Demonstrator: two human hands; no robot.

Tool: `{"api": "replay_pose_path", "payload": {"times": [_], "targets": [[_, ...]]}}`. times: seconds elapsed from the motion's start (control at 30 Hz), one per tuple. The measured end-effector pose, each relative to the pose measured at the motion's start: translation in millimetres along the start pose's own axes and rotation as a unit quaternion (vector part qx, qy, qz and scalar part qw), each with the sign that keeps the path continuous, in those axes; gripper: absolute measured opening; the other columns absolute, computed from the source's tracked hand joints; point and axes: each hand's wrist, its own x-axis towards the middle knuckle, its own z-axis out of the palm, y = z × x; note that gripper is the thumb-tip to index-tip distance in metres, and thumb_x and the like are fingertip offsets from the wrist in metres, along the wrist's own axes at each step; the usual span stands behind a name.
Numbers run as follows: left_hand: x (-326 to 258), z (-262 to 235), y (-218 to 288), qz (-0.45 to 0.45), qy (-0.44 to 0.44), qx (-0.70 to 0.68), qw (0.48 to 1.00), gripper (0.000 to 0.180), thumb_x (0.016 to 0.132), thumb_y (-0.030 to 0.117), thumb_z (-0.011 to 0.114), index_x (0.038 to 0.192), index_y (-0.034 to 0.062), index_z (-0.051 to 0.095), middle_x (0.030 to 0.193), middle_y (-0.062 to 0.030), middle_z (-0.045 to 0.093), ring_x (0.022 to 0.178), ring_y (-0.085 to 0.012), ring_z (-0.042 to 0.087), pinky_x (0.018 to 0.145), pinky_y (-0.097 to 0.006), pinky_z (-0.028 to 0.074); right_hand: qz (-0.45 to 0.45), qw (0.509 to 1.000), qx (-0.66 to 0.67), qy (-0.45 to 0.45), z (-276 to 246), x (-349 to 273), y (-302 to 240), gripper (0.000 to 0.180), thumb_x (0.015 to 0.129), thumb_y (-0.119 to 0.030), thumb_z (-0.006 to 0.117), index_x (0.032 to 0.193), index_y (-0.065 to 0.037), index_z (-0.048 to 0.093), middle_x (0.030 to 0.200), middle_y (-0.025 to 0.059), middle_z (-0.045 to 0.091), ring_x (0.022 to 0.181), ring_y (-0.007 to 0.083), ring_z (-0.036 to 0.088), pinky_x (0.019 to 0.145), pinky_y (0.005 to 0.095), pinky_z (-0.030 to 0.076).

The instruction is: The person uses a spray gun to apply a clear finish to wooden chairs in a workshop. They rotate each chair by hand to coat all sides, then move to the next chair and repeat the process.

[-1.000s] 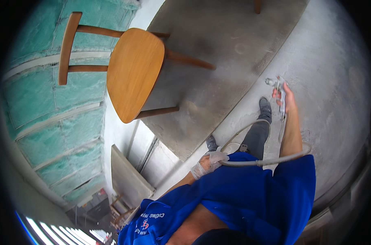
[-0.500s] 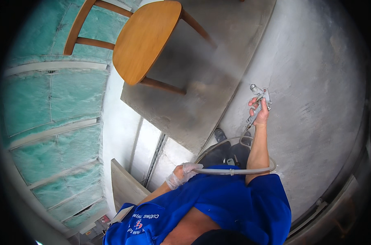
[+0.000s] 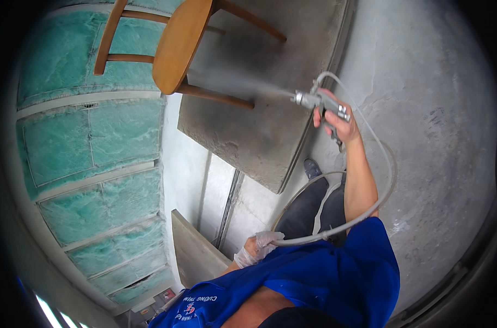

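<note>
My right hand (image 3: 336, 119) is wrapped round the grip of a metal spray gun (image 3: 314, 101), raised in front of me with its nozzle to the left. A pale mist fans from the nozzle toward a wooden chair (image 3: 184, 46), around the legs below its seat. The chair stands on a grey, stained board (image 3: 243, 136). In a clear plastic glove, my left hand (image 3: 259, 247) grips the hose (image 3: 357, 221) close to my waist. That hose loops up on the right toward the gun.
Green filter panels (image 3: 62, 136) line the wall on the left. Below the grey board, a second board (image 3: 199, 257) leans by the white wall. The concrete floor (image 3: 439, 136) spreads to the right, and my shoe (image 3: 312, 168) is near the board's edge.
My right hand has lifted the spray gun up and leftward and turned its nozzle to the chair's underside. My left hand keeps its grip on the hose. The whole view has shifted.
</note>
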Motion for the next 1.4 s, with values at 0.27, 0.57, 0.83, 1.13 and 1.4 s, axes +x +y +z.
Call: {"api": "replay_pose_path", "payload": {"times": [0.27,0.57,0.83,1.13,1.4], "targets": [[-32,20,41,-0.022,0.031,-0.038,0.999,0.041,0.091,0.000,0.076,0.131,0.0099,0.073,0.112,-0.0126,0.078,0.105,-0.0303,0.076,0.092,-0.039,0.061,-0.068,0.991,0.080,0.079,24,-10,-40,0.054,0.105,-0.034,0.064,0.149,-0.003,0.054,0.095,0.0111,0.068,0.081,0.0190,0.070,0.048,0.0249,0.047],[-66,13,57,-0.131,0.054,-0.047,0.989,0.031,0.096,0.011,0.078,0.127,0.0097,0.077,0.111,-0.0137,0.079,0.105,-0.0235,0.077,0.092,-0.034,0.059,0.079,0.918,-0.007,0.389,22,43,-45,0.028,0.108,-0.030,0.061,0.126,-0.008,0.063,0.089,0.0043,0.067,0.074,0.0151,0.068,0.047,0.0274,0.042],[-112,-13,7,-0.034,0.083,-0.005,0.996,0.046,0.090,0.002,0.078,0.133,0.0169,0.074,0.111,-0.0146,0.078,0.101,-0.0302,0.077,0.092,-0.038,0.061,0.127,0.955,0.177,0.199,60,-52,-16,0.040,0.111,-0.036,0.053,0.148,-0.019,0.053,0.090,0.0030,0.065,0.076,0.0151,0.067,0.045,0.0238,0.042],[-192,-29,-140,-0.020,0.071,-0.044,0.996,0.039,0.092,0.008,0.076,0.131,0.0144,0.075,0.109,-0.0138,0.079,0.101,-0.0304,0.077,0.090,-0.038,0.061,0.135,0.947,0.072,0.282,141,-100,122,0.034,0.110,-0.037,0.054,0.133,-0.013,0.061,0.091,0.0040,0.066,0.078,0.0143,0.067,0.046,0.0241,0.041],[-312,-97,-348,-0.086,0.162,-0.142,0.973,0.025,0.099,0.017,0.073,0.123,0.0095,0.077,0.105,-0.0148,0.079,0.100,-0.0304,0.077,0.088,-0.038,0.060,0.013,0.854,-0.084,0.514,351,-170,319,0.033,0.106,-0.038,0.059,0.106,-0.007,0.067,0.084,0.0049,0.068,0.074,0.0159,0.069,0.046,0.0286,0.043]]}}
